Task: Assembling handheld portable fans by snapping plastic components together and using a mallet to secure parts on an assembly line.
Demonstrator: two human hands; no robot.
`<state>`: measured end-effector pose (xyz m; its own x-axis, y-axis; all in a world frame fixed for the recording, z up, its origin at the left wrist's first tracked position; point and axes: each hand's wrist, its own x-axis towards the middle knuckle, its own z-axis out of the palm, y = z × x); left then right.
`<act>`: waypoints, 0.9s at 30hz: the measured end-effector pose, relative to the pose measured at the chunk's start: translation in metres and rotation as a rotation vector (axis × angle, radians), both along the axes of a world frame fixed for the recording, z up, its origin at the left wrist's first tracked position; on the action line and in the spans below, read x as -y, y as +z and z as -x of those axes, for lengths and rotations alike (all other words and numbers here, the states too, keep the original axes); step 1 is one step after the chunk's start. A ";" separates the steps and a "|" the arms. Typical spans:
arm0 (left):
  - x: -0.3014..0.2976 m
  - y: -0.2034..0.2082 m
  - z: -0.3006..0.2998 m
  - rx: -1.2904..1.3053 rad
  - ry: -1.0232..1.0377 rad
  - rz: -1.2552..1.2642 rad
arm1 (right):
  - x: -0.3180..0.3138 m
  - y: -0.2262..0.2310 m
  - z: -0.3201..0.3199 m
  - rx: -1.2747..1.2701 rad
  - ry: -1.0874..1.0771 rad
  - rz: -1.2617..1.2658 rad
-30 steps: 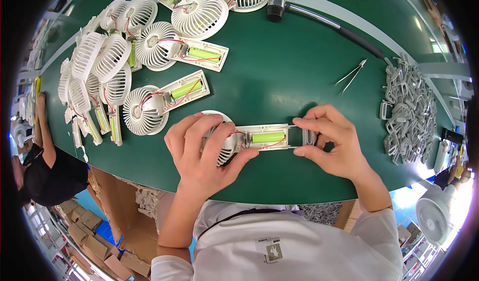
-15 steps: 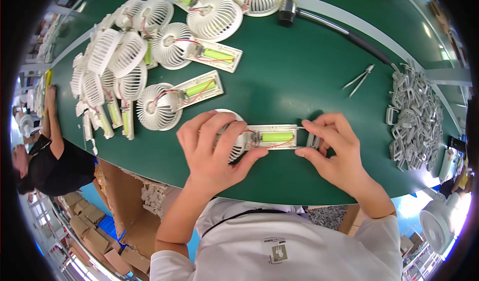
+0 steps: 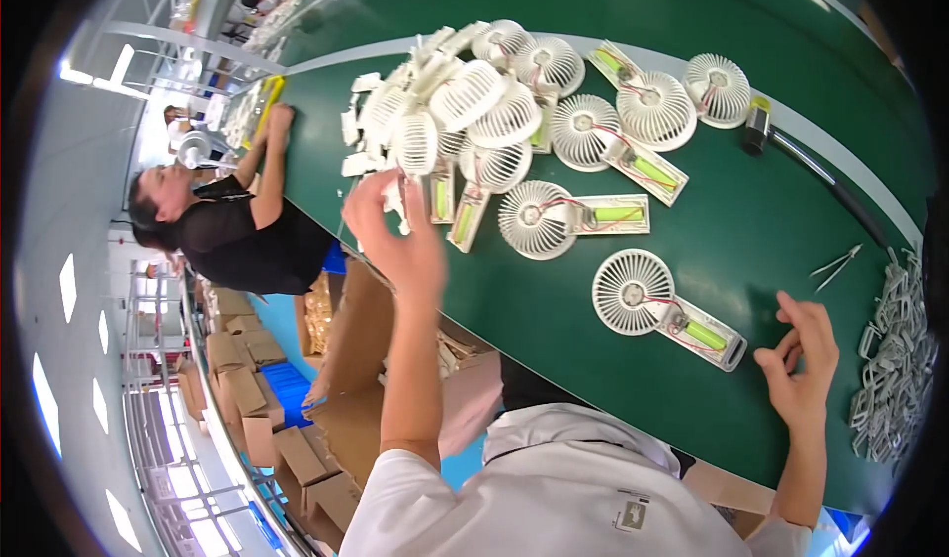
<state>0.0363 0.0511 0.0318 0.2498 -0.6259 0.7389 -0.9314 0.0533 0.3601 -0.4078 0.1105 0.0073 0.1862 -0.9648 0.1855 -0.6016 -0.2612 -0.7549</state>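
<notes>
My left hand (image 3: 400,246) is raised at the near edge of a pile of white fan parts. Its fingers curl about a small white plastic piece (image 3: 396,201), partly hidden and blurred. My right hand (image 3: 806,364) hovers over the table with bent fingers apart and nothing in them. Between my hands lies a white handheld fan half (image 3: 633,293), its handle pointing right and toward me. In that handle sit a green battery (image 3: 704,336) and red wires. A grey loop-shaped piece (image 3: 733,353) sits at the handle's end, just left of my right hand.
Several more open fan halves (image 3: 535,219) lie beyond, on the green table (image 3: 732,231). A hammer (image 3: 825,176), tweezers (image 3: 836,267) and a heap of grey loop pieces (image 3: 893,369) are at the right. Another person (image 3: 252,226) works at the far left. Cardboard boxes (image 3: 341,389) stand below the table edge.
Both hands have left the fan half, which now lies on the table with the grey piece at its handle end. My left hand has gone to the pile; the view has swung left.
</notes>
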 end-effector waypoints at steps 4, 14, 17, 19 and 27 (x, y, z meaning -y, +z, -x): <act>0.014 -0.050 -0.210 0.289 0.222 -0.289 | 0.010 -0.015 -0.009 0.073 0.082 0.063; 0.038 -0.026 -0.236 -0.579 0.269 -0.117 | 0.016 -0.010 -0.003 0.085 0.026 0.142; 0.041 0.019 -0.189 -1.108 -0.026 -0.032 | 0.012 -0.011 0.005 0.050 0.033 0.212; 0.033 0.036 -0.117 -0.894 -0.309 0.212 | 0.005 -0.002 -0.004 0.242 0.014 0.053; -0.086 0.001 0.191 0.463 -1.320 0.013 | -0.020 0.036 -0.026 0.898 0.486 -1.110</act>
<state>-0.1544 0.1373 0.0327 -0.7763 -0.1975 0.5986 -0.2243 0.9740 0.0305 -0.3817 0.1304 0.0434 0.7441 -0.5669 -0.3535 0.1285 0.6407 -0.7569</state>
